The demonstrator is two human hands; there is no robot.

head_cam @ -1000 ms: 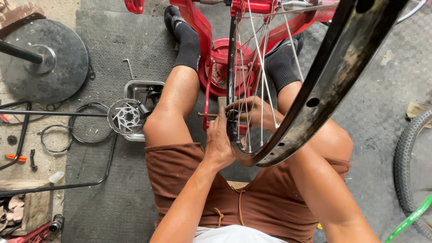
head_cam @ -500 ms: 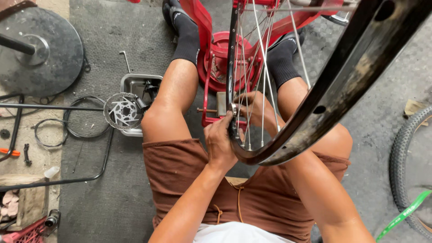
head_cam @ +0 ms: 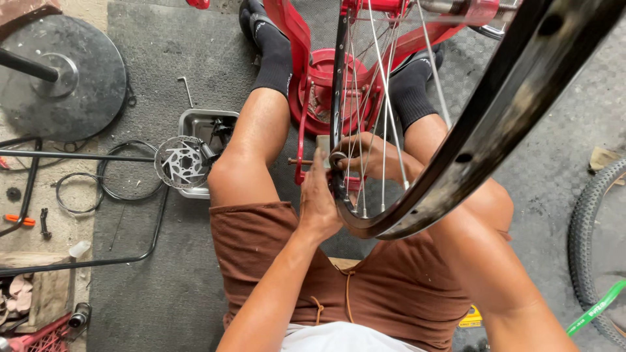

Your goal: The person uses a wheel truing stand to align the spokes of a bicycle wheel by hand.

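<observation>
Left hand (head_cam: 321, 199) and right hand (head_cam: 368, 156) grip the black wheel rim (head_cam: 339, 98) from opposite sides, spokes (head_cam: 385, 124) crossing the right.

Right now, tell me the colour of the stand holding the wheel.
Red. The stand shows best in the head view, behind the black wheel rim and silver spokes.

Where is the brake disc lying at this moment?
The brake disc lies on the left of the head view, over the metal tray beside the person's left knee.
</observation>
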